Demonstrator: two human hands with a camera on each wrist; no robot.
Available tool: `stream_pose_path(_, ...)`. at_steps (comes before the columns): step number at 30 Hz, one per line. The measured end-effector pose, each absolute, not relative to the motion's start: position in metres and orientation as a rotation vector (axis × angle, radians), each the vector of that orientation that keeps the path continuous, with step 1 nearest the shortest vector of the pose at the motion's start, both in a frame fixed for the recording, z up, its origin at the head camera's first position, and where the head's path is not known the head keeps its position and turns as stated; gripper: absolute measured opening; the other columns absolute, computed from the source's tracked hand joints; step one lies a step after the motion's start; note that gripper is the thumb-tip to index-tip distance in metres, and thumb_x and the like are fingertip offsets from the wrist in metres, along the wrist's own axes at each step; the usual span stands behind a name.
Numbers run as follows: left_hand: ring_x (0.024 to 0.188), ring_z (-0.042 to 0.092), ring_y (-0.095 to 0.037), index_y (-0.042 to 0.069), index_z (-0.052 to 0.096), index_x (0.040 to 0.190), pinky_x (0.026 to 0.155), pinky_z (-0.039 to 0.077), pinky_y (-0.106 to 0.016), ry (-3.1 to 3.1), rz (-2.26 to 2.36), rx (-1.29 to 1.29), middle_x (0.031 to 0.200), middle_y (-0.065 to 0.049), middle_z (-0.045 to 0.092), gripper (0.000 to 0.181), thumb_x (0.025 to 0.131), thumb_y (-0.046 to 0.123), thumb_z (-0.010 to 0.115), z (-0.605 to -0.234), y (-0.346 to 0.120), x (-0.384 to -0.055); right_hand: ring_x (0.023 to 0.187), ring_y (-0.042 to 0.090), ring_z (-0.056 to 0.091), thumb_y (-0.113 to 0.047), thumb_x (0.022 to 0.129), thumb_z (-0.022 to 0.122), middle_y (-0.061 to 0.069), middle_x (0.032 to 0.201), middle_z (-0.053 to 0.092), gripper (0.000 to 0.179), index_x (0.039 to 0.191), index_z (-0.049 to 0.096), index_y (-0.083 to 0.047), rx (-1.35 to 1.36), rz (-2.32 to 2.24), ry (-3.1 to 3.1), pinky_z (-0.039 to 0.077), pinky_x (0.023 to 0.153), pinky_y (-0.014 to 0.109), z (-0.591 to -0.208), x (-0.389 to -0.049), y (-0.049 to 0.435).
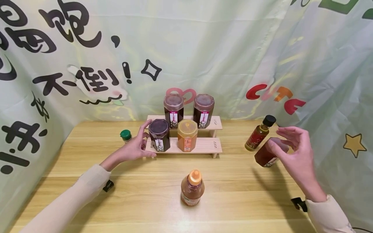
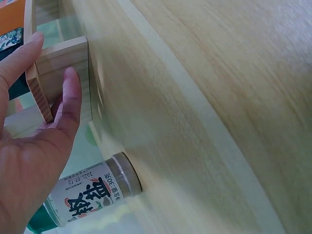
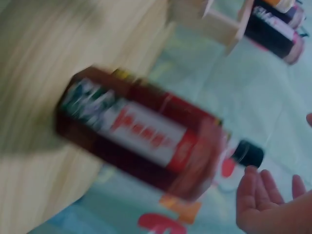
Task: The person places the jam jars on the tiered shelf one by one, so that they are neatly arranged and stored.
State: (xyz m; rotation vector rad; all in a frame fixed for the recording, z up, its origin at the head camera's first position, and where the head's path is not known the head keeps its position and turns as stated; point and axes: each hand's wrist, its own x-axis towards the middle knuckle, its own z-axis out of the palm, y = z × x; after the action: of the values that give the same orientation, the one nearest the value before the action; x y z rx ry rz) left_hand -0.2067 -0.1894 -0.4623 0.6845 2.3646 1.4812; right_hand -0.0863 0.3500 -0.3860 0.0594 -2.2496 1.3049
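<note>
My left hand (image 1: pixel 131 147) is at the left end of a two-tier wooden rack (image 1: pixel 204 145). Thumb and fingers grip the lower shelf's end, beside a dark octagonal jar (image 1: pixel 159 137). An amber jar (image 1: pixel 187 136) stands next to that one. Two more dark jars, the left (image 1: pixel 174 111) and the right (image 1: pixel 204 111), occupy the upper tier. On the right, a dark-red jar (image 1: pixel 266 155) stands on the table. My right hand (image 1: pixel 300 155) is around its lid in the head view; the right wrist view shows relaxed fingers (image 3: pixel 258 195) apart from the jar.
Behind the dark-red jar is a black-capped bottle (image 1: pixel 257 137). A green-capped seasoning shaker (image 2: pixel 90 192) stands left of the rack, partly hidden by my left hand in the head view. In the front middle stands a squeeze bottle (image 1: pixel 192 191) with an orange cap. Printed cloth (image 1: pixel 204 48) surrounds the table.
</note>
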Motion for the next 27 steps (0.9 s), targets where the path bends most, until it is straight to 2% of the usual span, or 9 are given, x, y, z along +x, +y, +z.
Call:
stream_pose_path(3,0.064,0.067,-0.039,0.045,-0.004,0.173,0.051,0.061,-0.051,2.366,1.479,0.682,0.136,-0.032,0.060,0.143,0.081,0.000,0.096,-0.461,-0.189,-0.206,0.135,0.014,0.055,-0.007,0.091,0.088,0.009,0.150,0.056,0.080,0.158,0.043,-0.006,-0.010,1.218,-2.383,0.042,0.101,0.008,-0.393,-0.086,0.367)
stream_pose_path(6,0.063,0.066,-0.040,0.044,-0.004,0.173,0.051,0.060,-0.050,2.375,1.476,0.687,0.135,-0.032,0.060,0.144,0.081,0.000,0.096,-0.460,-0.188,-0.206,0.150,0.032,0.043,-0.014,0.093,0.088,0.022,0.164,0.042,0.096,0.168,0.028,-0.007,-0.022,1.189,-2.507,0.033,0.102,0.003,-0.402,-0.088,0.382)
stream_pose_path(9,0.063,0.066,-0.038,0.043,-0.004,0.173,0.051,0.060,-0.050,2.385,1.471,0.692,0.135,-0.031,0.060,0.143,0.080,0.000,0.097,-0.461,-0.188,-0.206,0.147,0.054,0.038,-0.013,0.093,0.088,0.033,0.168,0.031,0.107,0.171,0.015,-0.004,-0.026,1.216,-2.587,0.034,0.097,0.001,-0.411,-0.091,0.392)
stream_pose_path(11,0.063,0.066,-0.038,0.043,-0.004,0.173,0.051,0.060,-0.050,2.386,1.471,0.693,0.134,-0.031,0.060,0.143,0.081,0.000,0.097,-0.461,-0.189,-0.206,0.139,0.057,0.040,-0.009,0.091,0.088,0.039,0.165,0.028,0.112,0.170,0.010,-0.001,-0.025,1.247,-2.610,0.038,0.092,0.001,-0.418,-0.092,0.397)
stream_pose_path(12,0.063,0.066,-0.037,0.043,-0.004,0.173,0.051,0.060,-0.050,2.387,1.471,0.693,0.134,-0.031,0.061,0.143,0.081,0.000,0.097,-0.461,-0.189,-0.206,0.135,0.054,0.043,-0.008,0.091,0.088,0.040,0.163,0.029,0.112,0.170,0.009,-0.001,-0.031,1.256,-2.621,0.040,0.089,0.001,-0.421,-0.093,0.398)
stream_pose_path(15,0.063,0.066,-0.037,0.044,-0.004,0.173,0.051,0.060,-0.050,2.383,1.474,0.693,0.134,-0.030,0.061,0.143,0.081,0.000,0.097,-0.462,-0.190,-0.206,0.123,0.026,0.054,-0.005,0.091,0.087,0.040,0.157,0.032,0.112,0.169,0.006,-0.001,-0.032,1.287,-2.635,0.044,0.083,0.002,-0.433,-0.093,0.402)
stream_pose_path(19,0.064,0.066,-0.035,0.045,-0.003,0.173,0.051,0.061,-0.050,2.367,1.485,0.698,0.135,-0.030,0.061,0.143,0.081,-0.001,0.097,-0.463,-0.189,-0.207,0.102,-0.008,0.052,0.005,0.089,0.086,0.032,0.144,0.041,0.111,0.167,0.008,0.001,0.025,1.315,-2.630,0.050,0.081,0.005,-0.447,-0.093,0.406)
stream_pose_path(23,0.064,0.066,-0.031,0.046,-0.003,0.173,0.052,0.061,-0.050,2.367,1.486,0.702,0.135,-0.030,0.061,0.143,0.080,-0.001,0.097,-0.465,-0.189,-0.208,0.100,-0.011,0.054,0.013,0.086,0.083,0.027,0.139,0.043,0.108,0.165,0.011,0.004,0.101,1.329,-2.609,0.051,0.079,0.007,-0.455,-0.093,0.408)
stream_pose_path(27,0.064,0.065,-0.031,0.046,-0.003,0.173,0.051,0.061,-0.050,2.371,1.484,0.701,0.135,-0.030,0.060,0.144,0.080,-0.001,0.097,-0.465,-0.189,-0.207,0.105,-0.012,0.051,0.009,0.090,0.083,0.026,0.141,0.044,0.102,0.164,0.013,0.002,0.110,1.287,-2.618,0.047,0.082,0.005,-0.457,-0.094,0.408)
